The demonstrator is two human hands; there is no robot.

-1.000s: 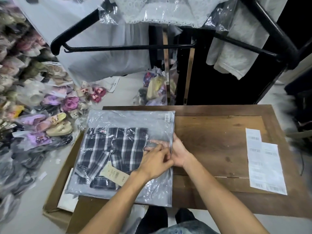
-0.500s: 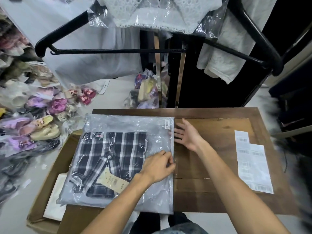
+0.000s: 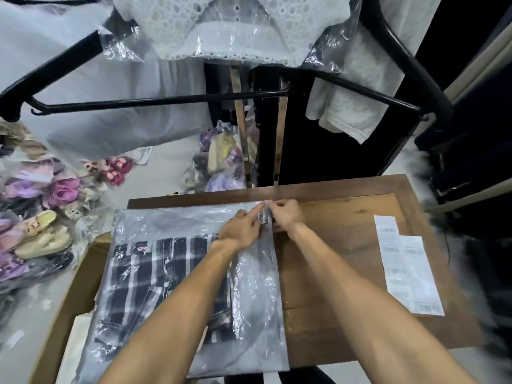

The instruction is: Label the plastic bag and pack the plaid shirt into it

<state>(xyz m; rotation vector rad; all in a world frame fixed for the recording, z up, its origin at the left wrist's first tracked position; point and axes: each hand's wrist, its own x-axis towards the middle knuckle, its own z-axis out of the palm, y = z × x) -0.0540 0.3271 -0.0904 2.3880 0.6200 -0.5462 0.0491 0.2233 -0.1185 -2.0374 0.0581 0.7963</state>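
Note:
A clear plastic bag point(image 3: 257, 306) lies flat on the left half of the wooden table point(image 3: 349, 239). Inside it sits the folded black-and-white plaid shirt point(image 3: 144, 278). A small barcode label point(image 3: 262, 216) is stuck near the bag's far right corner. My left hand point(image 3: 241, 230) and my right hand point(image 3: 286, 214) meet at that corner, fingers pinching the bag's right edge on either side of the label. My forearms cover part of the shirt and its paper tag.
A white sheet of barcode labels point(image 3: 407, 267) lies on the table's right side. An open cardboard box point(image 3: 83, 275) stands left of the table. Bagged shoes point(image 3: 41, 234) pile on the floor at left. Black hangers with garments point(image 3: 230, 29) hang overhead.
Both hands moved up along the bag's right edge, from its middle to the far corner by the label. The view tilted nearer to the table.

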